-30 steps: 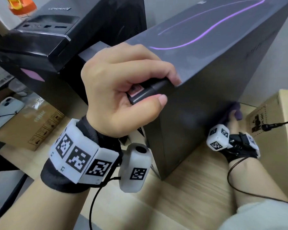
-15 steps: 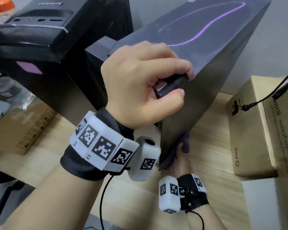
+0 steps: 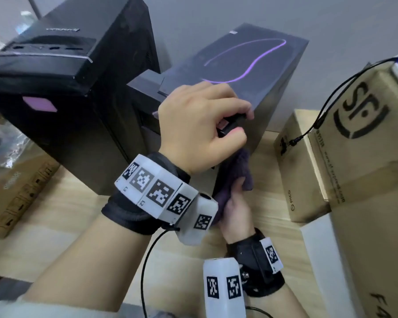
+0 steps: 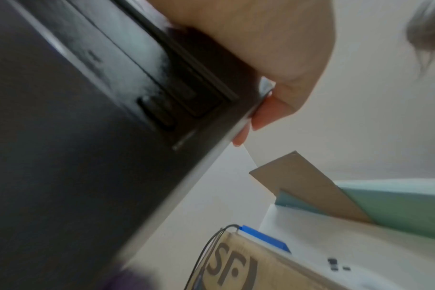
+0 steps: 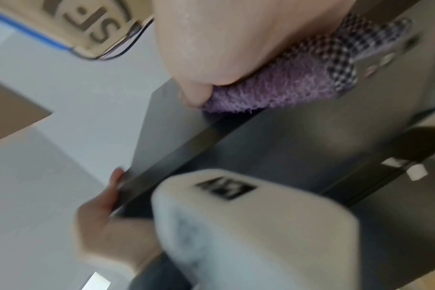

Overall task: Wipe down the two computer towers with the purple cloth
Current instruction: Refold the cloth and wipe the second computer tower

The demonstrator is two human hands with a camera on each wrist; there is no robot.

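A grey tower (image 3: 239, 65) with a purple curved line on top stands on the wooden table, with a black tower (image 3: 67, 88) to its left. My left hand (image 3: 239, 125) grips the grey tower's near top corner, thumb under the edge and fingers (image 4: 258, 115) over it. Below it, my right hand (image 3: 237, 191) holds the bunched purple cloth (image 3: 237, 168) against the tower's near lower corner. In the right wrist view the cloth (image 5: 286, 88) is pressed on the dark panel (image 5: 286, 149) under my palm. My right fingertips are hidden by the cloth.
A large cardboard box (image 3: 365, 157) and a smaller one (image 3: 301, 180) stand close on the right, with a black cable (image 3: 331, 99) draped over them. A flat brown carton (image 3: 16, 187) lies at the left. Bare wooden table (image 3: 78, 214) shows in front of the towers.
My right hand has dragged the cloth along the grey tower's right side from its far end to the near corner. My left hand has kept its grip on the top corner.
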